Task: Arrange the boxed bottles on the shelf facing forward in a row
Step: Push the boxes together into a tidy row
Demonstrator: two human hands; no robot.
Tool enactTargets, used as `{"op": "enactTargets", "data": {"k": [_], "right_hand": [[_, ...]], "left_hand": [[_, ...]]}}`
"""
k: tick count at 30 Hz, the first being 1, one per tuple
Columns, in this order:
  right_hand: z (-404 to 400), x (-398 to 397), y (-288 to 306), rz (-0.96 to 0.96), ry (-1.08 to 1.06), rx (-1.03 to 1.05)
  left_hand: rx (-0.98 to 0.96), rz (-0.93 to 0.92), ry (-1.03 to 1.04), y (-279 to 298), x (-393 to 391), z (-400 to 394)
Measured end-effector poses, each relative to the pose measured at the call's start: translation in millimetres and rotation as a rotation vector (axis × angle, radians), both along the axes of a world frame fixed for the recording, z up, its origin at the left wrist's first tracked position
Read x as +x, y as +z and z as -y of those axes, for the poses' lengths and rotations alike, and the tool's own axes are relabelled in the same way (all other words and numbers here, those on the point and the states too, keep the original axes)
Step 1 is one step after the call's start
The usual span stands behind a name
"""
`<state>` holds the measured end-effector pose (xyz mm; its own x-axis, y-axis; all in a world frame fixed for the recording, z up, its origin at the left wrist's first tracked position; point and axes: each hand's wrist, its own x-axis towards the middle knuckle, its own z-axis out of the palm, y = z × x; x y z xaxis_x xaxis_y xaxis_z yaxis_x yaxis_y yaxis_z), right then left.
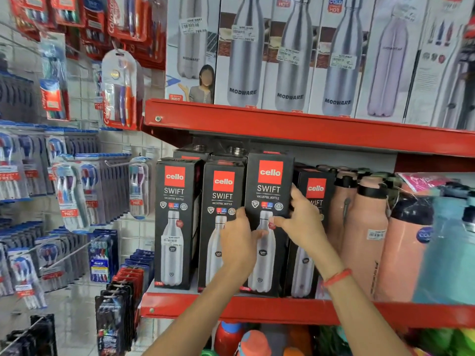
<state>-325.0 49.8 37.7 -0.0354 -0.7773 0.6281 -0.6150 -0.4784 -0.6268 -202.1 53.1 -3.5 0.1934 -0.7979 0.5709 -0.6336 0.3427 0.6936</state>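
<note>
Hands both on the third black boxed bottle (268, 201) in the row on the red shelf (257, 308). My left hand (237, 240) grips its left edge, thumb across the printed front; my right hand (304, 222) clamps the right edge, fingers wrapped round the side. Hands apart, box between them. The box sits higher and further forward than its neighbours, front panel facing me, bottom edge looks at or just above the shelf lip, can't tell if it's fully down.

First box (174, 222) and second box (221, 227) to the left already stand upright, fronts out, side by side. Fourth box (312, 227) to the right is set back, partly hidden behind my right hand. Loose peach bottles (365, 235) just beside it on the right.

Step in hand, as I judge it: seating this third box in line. Next move calls for pushing it back flush with the two on the left, keeping it square, then pulling the fourth forward to match. Tight gap, so neighbours could get nudged.
</note>
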Motion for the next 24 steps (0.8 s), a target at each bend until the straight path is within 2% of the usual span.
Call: {"op": "enactTargets", "data": {"k": [4,11,18,20,22,24], "right_hand": [[16,7,-17,-0.038,-0.14,-0.003],[26,12,-36,-0.086,-0.258,-0.037],[16,14,-35,-0.225,-0.442,-0.098],[12,18,-37,-0.255,-0.492,-0.099],[11,21,-42,-0.37,-0.612,-0.145],[9,25,-49,-0.415,-0.694,-0.343]], "left_hand": [[0.041,0.031,0.03,-11,-11,17],[0.114,0.127,0.098,-27,-18,30],[0.051,0.305,0.17,-23,-8,30],[0.013,0.284,0.116,-19,0,23],[-0.033,0.189,0.0,-18,13,14],[-0.061,0.076,-0.107,-20,30,5]]}}
